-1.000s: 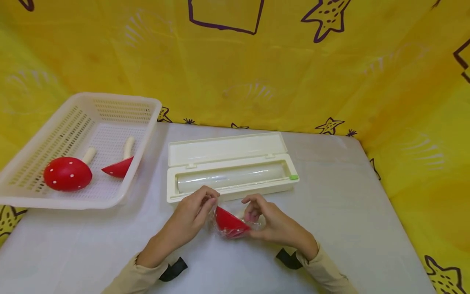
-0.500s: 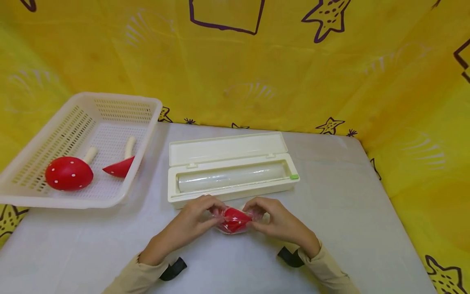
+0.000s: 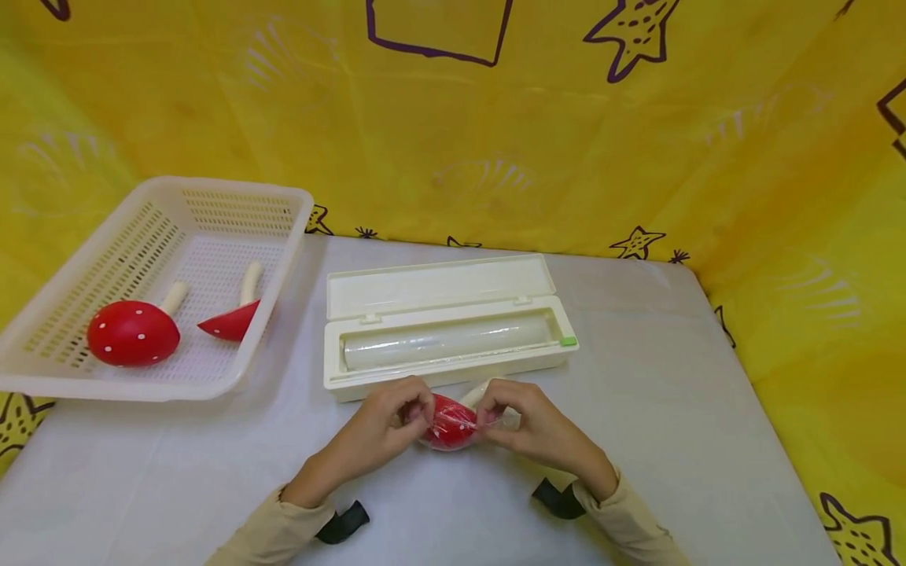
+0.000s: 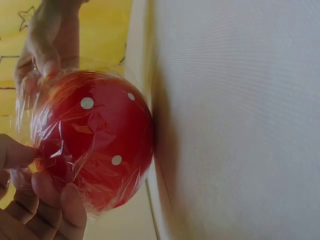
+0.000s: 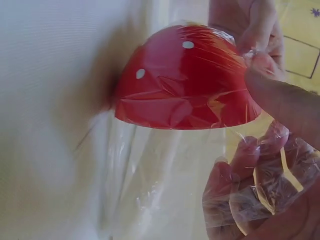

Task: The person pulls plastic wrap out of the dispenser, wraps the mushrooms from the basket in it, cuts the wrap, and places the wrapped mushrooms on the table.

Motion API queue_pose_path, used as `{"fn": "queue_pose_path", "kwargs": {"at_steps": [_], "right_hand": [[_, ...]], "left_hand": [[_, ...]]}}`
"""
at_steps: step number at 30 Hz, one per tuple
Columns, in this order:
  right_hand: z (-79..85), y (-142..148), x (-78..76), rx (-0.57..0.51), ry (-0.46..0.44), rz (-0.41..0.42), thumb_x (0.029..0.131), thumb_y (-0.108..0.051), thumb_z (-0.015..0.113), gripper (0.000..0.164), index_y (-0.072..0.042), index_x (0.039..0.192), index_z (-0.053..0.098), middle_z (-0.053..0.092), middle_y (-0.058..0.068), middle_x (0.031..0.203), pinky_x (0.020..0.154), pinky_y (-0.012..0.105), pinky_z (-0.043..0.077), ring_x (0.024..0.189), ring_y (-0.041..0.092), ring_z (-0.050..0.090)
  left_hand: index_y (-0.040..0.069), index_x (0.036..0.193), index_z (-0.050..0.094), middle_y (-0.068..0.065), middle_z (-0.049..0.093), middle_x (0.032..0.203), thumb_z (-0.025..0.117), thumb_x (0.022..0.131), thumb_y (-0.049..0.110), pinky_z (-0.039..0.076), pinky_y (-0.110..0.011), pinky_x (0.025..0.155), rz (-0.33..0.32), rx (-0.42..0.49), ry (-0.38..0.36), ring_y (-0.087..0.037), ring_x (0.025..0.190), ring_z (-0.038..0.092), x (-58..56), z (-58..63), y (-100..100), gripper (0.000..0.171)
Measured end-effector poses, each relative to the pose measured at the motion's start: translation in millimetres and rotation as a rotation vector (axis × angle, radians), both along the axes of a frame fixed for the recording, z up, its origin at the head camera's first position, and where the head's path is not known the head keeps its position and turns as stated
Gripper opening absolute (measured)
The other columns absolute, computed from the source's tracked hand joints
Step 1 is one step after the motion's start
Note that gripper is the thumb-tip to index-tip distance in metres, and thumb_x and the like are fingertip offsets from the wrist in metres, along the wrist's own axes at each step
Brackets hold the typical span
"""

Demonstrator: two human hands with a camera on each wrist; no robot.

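Two hands (image 3: 388, 420) (image 3: 531, 420) hold one mushroom (image 3: 454, 424) (film-wrapped).

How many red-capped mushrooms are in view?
3. The first mushroom lies in the basket; the second mushroom is right of it, partly hidden by the basket's right wall; the third mushroom, in clear film, is between the left hand and right hand.

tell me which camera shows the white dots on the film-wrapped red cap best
The left wrist view: the red cap is large, with three white dots plain through the clear film. The right wrist view shows two dots from another side; the head view shows the cap small, its dots tiny.
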State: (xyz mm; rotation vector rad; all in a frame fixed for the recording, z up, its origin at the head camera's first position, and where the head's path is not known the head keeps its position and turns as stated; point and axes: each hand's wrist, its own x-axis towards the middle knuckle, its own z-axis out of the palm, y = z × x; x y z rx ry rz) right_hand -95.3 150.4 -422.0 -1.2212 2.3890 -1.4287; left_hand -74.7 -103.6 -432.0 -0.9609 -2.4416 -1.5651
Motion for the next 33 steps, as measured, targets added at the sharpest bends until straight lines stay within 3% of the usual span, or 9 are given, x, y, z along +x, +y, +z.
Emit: {"fn": "queue_pose_path", "kwargs": {"at_steps": [3,6,10,15,19,24,28,31,33], "right_hand": [[1.3,-1,0.7,0.008,-0.006,-0.012,0.079,-0.008,0.083,0.024,-0.017,0.086,0.062,0.064,-0.004,0.084,0.071,0.023,0.055,0.08,0.003,0.057],[1.9,-2,1.8,0.011,0.015,-0.028,0.079,-0.006,0.082,0.024,-0.017,0.086,0.062,0.064,-0.005,0.083,0.071,0.024,0.055,0.08,0.003,0.056],[2.7,-5,3.3,0.012,0.073,-0.055,0.08,0.003,0.078,0.023,-0.015,0.085,0.064,0.065,-0.003,0.084,0.074,0.025,0.055,0.082,0.006,0.058],[3.9,-9,6.8,0.03,0.135,-0.114,0.078,0.006,0.078,0.025,-0.016,0.08,0.066,0.063,-0.006,0.084,0.076,0.025,0.053,0.084,0.008,0.057],[0.8,-13,11.0,0.071,0.278,-0.143,0.074,0.004,0.082,0.026,-0.017,0.076,0.067,0.057,-0.008,0.079,0.074,0.019,0.047,0.081,0.007,0.051],[-3.8,-14,17.1,0.136,0.443,-0.1,0.07,0.005,0.082,0.026,-0.014,0.077,0.067,0.063,-0.007,0.073,0.068,0.01,0.047,0.07,0.004,0.053],[0.2,-13,23.4,0.249,0.417,-0.067,0.076,-0.007,0.083,0.017,-0.016,0.083,0.07,0.068,-0.009,0.08,0.073,0.013,0.052,0.075,0.002,0.06],[5.4,-10,28.2,0.299,0.319,-0.008,0.085,-0.024,0.079,0.011,-0.018,0.094,0.075,0.072,-0.011,0.09,0.079,0.015,0.053,0.085,0.001,0.064],[7.3,-9,29.0,0.263,0.245,0.018,0.087,-0.027,0.076,0.016,-0.017,0.1,0.075,0.073,-0.01,0.094,0.08,0.016,0.054,0.086,0.001,0.065]], "left_hand": [[0.014,0.08,0.055,0.006,0.047,0.07,0.061,0.079,-0.013,0.04,-0.017,0.053,0.024,-0.019,-0.02,-0.002,0.067,0.043,0.7,-0.2,1,0.028],[0.013,0.089,0.057,0.007,0.044,0.07,0.062,0.081,-0.01,0.037,-0.015,0.054,0.063,-0.079,-0.019,-0.002,0.065,0.041,0.9,0.7,1,0.025],[0.014,0.103,0.064,0.007,0.056,0.079,0.061,0.086,-0.007,0.043,-0.017,0.058,0.072,-0.114,-0.023,-0.001,0.069,0.045,0.8,1.4,2,0.027],[0.017,0.088,0.067,0.007,0.06,0.083,0.058,0.086,-0.009,0.046,-0.018,0.059,0.072,-0.091,-0.067,-0.001,0.07,0.047,1.6,-0.1,2,0.028],[0.017,0.081,0.064,0.008,0.056,0.077,0.058,0.084,-0.009,0.045,-0.017,0.058,0.099,-0.091,-0.064,0.0,0.068,0.047,2.2,-2.5,4,0.027],[0.017,0.083,0.063,0.01,0.057,0.08,0.065,0.084,-0.002,0.049,-0.02,0.064,0.108,-0.118,-0.063,-0.001,0.074,0.05,4.0,-2.1,5,0.019],[0.021,0.083,0.061,0.013,0.054,0.079,0.073,0.088,0.016,0.049,-0.022,0.068,0.108,-0.168,-0.079,-0.002,0.076,0.051,4.6,1.2,4,0.014],[0.021,0.08,0.058,0.011,0.051,0.077,0.079,0.085,0.024,0.046,-0.021,0.067,0.111,-0.199,-0.115,-0.004,0.076,0.049,3.4,1.4,2,0.022],[0.02,0.08,0.056,0.01,0.052,0.077,0.081,0.083,0.023,0.046,-0.02,0.069,0.115,-0.207,-0.159,-0.005,0.076,0.048,2.4,1.4,0,0.025]]}}
